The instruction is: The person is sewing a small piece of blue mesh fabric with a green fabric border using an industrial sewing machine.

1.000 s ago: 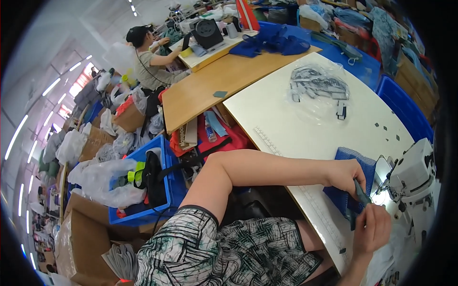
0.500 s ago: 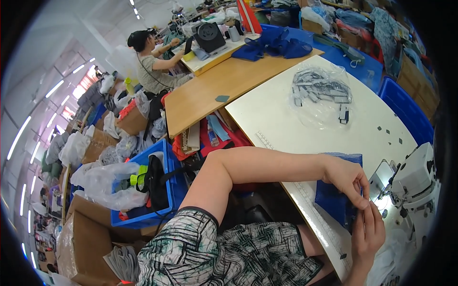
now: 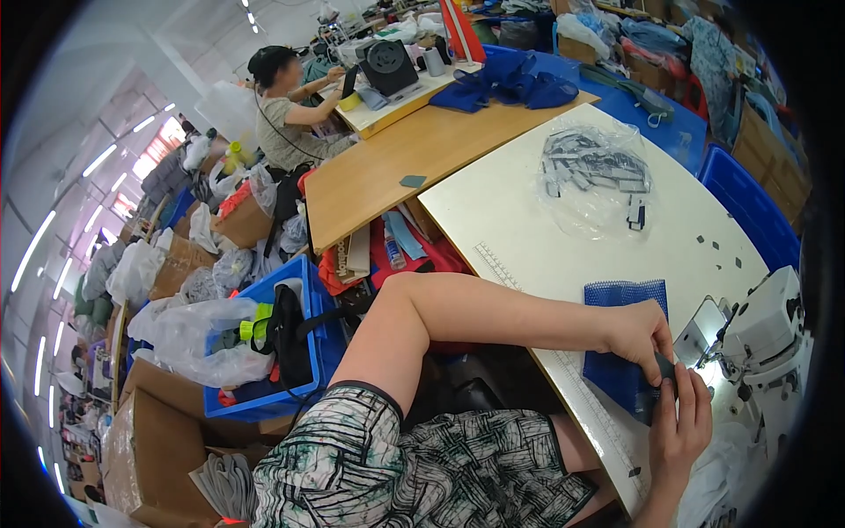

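My left hand [image 3: 642, 339] is closed over the right side of a blue mesh fabric piece [image 3: 616, 387], pinching a dark grey-green strip [image 3: 665, 374] at its edge. My right hand [image 3: 680, 431] is just below, its bent fingertips pressed on the same strip and edge. The mesh piece lies on the white table [image 3: 493, 207], directly left of the lit needle area of a white sewing machine [image 3: 759, 326]. Part of the strip is hidden under my fingers.
A clear bag of black-and-clear parts [image 3: 591, 167] and small dark squares lie on the table. Behind are a wooden board [image 3: 361, 198], blue cloth [image 3: 506, 88] and a seated co-worker [image 3: 286, 128]. A blue crate [image 3: 313, 343] and open carton [image 3: 150, 449] stand left.
The mesh piece has shifted left, away from the needle area. The strip, held angled earlier, is now more covered by my fingers. The co-worker has leaned a little to the right.
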Demonstrator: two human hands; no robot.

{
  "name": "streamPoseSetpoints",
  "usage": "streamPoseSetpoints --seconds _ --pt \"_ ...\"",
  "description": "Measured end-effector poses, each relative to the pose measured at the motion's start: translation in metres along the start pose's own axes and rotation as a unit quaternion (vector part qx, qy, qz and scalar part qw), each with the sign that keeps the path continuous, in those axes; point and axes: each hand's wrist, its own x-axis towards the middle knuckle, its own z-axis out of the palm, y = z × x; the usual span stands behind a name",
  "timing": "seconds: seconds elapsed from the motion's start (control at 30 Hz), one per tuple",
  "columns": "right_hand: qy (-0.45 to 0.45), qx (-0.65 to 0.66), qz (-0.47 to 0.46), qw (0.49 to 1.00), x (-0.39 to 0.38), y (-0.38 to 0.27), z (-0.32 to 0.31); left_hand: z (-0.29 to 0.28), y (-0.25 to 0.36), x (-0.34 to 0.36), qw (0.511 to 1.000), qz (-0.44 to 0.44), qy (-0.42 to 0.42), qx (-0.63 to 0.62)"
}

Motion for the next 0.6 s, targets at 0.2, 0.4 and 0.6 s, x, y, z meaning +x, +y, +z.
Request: streamPoseSetpoints --seconds 0.2,0.4,0.6 --pt "0.011 0.086 0.195 0.977 -0.013 0.001 -0.004 0.010 0.006 0.001 0.998 0.019 0.012 0.062" --pt "-0.001 0.288 0.402 0.869 0.004 -0.007 0.014 -0.013 0.022 -0.036 0.956 0.097 0.061 0.269" --pt "0.019 0.180 0.313 0.932 0.032 -0.029 -0.008 -0.007 0.032 -0.054 0.935 0.144 0.130 0.296"
